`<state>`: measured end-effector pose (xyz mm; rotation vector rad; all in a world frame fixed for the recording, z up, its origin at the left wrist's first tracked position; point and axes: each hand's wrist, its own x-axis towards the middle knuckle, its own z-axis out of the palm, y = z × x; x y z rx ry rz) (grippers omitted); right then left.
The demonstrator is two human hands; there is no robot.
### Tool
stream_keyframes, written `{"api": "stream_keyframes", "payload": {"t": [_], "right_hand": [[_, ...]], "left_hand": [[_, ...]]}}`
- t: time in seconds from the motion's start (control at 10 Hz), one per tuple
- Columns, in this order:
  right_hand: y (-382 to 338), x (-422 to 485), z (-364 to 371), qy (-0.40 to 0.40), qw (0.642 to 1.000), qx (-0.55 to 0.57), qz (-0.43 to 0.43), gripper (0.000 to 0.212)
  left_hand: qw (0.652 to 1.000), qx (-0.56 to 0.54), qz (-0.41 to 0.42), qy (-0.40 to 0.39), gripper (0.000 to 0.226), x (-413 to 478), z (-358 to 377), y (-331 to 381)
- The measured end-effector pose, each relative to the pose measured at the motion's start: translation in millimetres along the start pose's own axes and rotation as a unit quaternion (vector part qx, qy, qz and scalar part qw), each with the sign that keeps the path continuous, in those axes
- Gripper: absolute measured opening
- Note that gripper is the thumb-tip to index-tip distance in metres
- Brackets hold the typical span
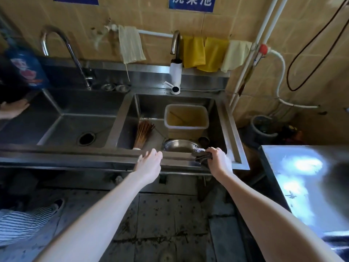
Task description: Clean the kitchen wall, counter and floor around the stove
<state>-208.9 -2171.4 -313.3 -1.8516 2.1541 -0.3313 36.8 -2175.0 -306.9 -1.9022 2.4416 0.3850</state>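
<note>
Dark, wet cloth [203, 158] is bunched in the right hand [219, 160], whose fingers are curled tight around it at the front rim of the right sink basin [220, 118], at about 5 o'clock of that basin. The left hand [149, 164] lies at 6 o'clock of the same basin, fingers loosely spread and empty, its fingertips resting on the steel front edge of the worktop [75, 157].

Just beyond the cloth, at 12 o'clock of the right hand, a steel bowl [179, 145] sits on the basin floor. Behind it stands a cream plastic tub [187, 118] holding yellowish liquid. At 9 o'clock of the bowl, a bundle of brown chopsticks [144, 134] leans against the basin's left wall. A white spout [175, 76] hangs over the basin's back edge at 12 o'clock.

To the left lies a second sink basin [62, 121] with a dark drain [86, 138] and a curved steel tap [64, 52] above it. On the tiled wall [151, 17], a white rail carries pale cloths [131, 44] and yellow cloths [204, 52].

At 9 o'clock of the view, another person's hand [14, 108] touches the left basin's rim, and a striped trouser leg [26, 222] with a shoe stands on the stained tile floor [170, 220]. At 3 o'clock, a shiny steel surface [302, 178] reflects light.
</note>
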Motion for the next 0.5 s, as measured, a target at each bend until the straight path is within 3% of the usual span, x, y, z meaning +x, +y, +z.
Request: {"api": "stream_keyframes", "payload": {"t": [0.2, 0.3, 0.5], "right_hand": [[-2, 15, 18, -0.059, 0.998, -0.021, 0.027, 0.031], [-1, 17, 20, -0.141, 0.989, -0.039, 0.035, 0.036], [10, 25, 14, -0.164, 0.986, -0.029, 0.031, 0.048]], "left_hand": [[1.0, -0.019, -0.013, -0.01, 0.029, 21, 1, -11], [0.999, -0.015, -0.007, -0.029, 0.029, 26, 1, -11], [1.0, -0.005, -0.008, -0.021, 0.028, 38, -5, 1]]}}
